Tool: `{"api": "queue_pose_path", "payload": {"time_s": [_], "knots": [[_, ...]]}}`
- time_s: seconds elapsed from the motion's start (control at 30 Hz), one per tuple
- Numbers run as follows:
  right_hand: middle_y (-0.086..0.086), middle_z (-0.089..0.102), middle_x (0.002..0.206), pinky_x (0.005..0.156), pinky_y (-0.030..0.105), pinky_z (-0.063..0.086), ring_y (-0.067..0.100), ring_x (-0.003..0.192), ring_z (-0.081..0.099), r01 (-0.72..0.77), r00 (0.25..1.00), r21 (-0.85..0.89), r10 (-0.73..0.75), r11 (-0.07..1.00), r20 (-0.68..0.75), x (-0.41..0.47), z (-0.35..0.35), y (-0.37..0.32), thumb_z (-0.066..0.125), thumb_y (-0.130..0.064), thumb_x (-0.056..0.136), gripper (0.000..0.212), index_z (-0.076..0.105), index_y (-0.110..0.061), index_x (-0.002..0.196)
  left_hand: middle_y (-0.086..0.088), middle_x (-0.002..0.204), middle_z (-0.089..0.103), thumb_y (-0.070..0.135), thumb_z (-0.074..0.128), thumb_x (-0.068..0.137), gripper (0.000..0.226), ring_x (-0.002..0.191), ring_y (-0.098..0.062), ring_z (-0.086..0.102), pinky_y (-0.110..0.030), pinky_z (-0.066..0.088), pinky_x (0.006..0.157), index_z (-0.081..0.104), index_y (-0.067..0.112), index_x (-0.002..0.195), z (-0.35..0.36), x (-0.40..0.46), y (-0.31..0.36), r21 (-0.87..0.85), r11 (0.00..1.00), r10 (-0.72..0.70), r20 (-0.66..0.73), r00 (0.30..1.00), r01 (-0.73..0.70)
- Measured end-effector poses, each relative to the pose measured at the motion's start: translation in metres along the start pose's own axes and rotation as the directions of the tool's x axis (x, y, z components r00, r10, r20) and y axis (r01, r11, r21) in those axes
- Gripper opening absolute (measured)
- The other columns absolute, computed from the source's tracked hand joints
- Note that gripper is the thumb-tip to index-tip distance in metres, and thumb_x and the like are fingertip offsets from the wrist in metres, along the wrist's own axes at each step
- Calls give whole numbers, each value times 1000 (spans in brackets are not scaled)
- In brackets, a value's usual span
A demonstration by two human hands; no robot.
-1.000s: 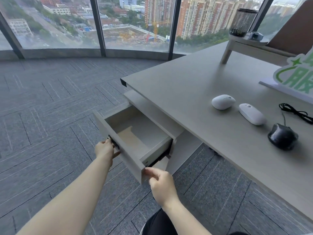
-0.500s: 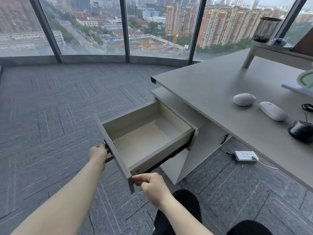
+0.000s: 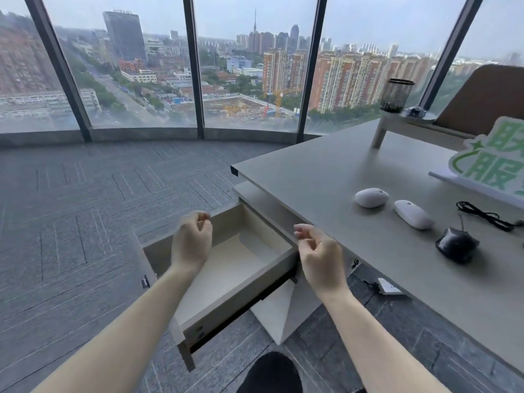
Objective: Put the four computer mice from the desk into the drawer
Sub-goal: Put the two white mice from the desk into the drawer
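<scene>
High-rise office with a grey desk [image 3: 326,177] by the window wall, and the drawer [image 3: 226,268] under it hangs wide open with nothing inside. On the desktop sit a round white mouse [image 3: 371,197], a flat white mouse [image 3: 413,214] just beside it and a black wired mouse [image 3: 456,245] nearer the edge; can't spot a fourth. Left hand [image 3: 192,241] and right hand [image 3: 319,255] hover over the drawer, fingers loosely curled, holding nothing.
</scene>
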State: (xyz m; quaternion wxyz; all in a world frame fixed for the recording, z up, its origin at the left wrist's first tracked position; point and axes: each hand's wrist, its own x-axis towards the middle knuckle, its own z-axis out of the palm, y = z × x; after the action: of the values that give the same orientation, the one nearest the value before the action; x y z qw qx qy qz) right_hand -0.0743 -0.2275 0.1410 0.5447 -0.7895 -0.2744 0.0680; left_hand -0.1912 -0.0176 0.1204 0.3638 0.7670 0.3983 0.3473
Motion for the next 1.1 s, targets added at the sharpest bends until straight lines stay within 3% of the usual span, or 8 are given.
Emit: {"api": "queue_pose_path", "payload": {"time_s": [0.07,0.17,0.3,0.43,0.63,0.77,0.9,1.1], "knots": [[0,69,111,87,24,43,17,101,62,30,985,-100,-47,994,-166,32,-41,2,48,-3,87,36,66,-17,114,-8,109,65,18,49,93,24,94,-18,60,-28,45,80,64,11,110,38,1,49,-60,993,105,103,989,-99],[9,60,120,90,30,38,27,115,51,-30,958,-295,-56,955,-280,71,-97,16,49,-5,81,39,60,-15,117,-5,109,67,19,51,91,25,96,-16,62,-23,43,79,64,14,111,100,0,113,-126,975,208,253,945,-181],[18,34,147,109,40,27,37,133,31,-228,957,-514,92,827,-276,111,-153,45,54,-14,83,56,42,-19,138,-6,126,63,20,53,89,34,112,-21,59,-27,44,88,60,14,122,182,-3,175,-112,960,281,404,871,-257],[21,11,159,116,44,18,40,144,12,-326,945,-672,259,665,-202,142,-182,67,50,-24,86,70,20,-23,149,-10,140,50,24,55,88,49,127,-28,48,-34,39,102,49,14,136,248,-2,203,-17,933,317,511,799,-360],[18,36,146,106,43,32,39,133,31,-351,922,-711,359,609,-147,166,-192,88,48,-29,91,69,13,-29,151,-11,151,37,38,53,86,65,136,-34,36,-45,37,107,32,23,146,311,6,212,174,887,237,623,746,-428],[19,37,143,104,44,34,39,132,30,-335,929,-712,341,617,-142,169,-192,94,46,-23,93,65,16,-31,150,-10,140,47,38,51,88,55,128,-33,43,-41,37,102,40,25,140,322,9,211,229,845,273,594,757,-484],[24,39,140,103,43,36,42,128,34,-338,938,-655,302,676,-172,163,-187,82,49,-23,90,64,23,-23,148,-13,131,48,32,55,86,51,121,-33,48,-41,43,94,44,19,134,306,8,207,163,889,273,563,780,-429],[10,47,125,82,33,38,30,113,45,-105,987,-392,46,914,-157,137,-139,22,60,-26,81,57,37,-25,134,-11,124,48,27,60,82,49,105,-31,56,-35,45,78,44,16,127,224,13,168,-25,971,237,263,935,-239]]}}
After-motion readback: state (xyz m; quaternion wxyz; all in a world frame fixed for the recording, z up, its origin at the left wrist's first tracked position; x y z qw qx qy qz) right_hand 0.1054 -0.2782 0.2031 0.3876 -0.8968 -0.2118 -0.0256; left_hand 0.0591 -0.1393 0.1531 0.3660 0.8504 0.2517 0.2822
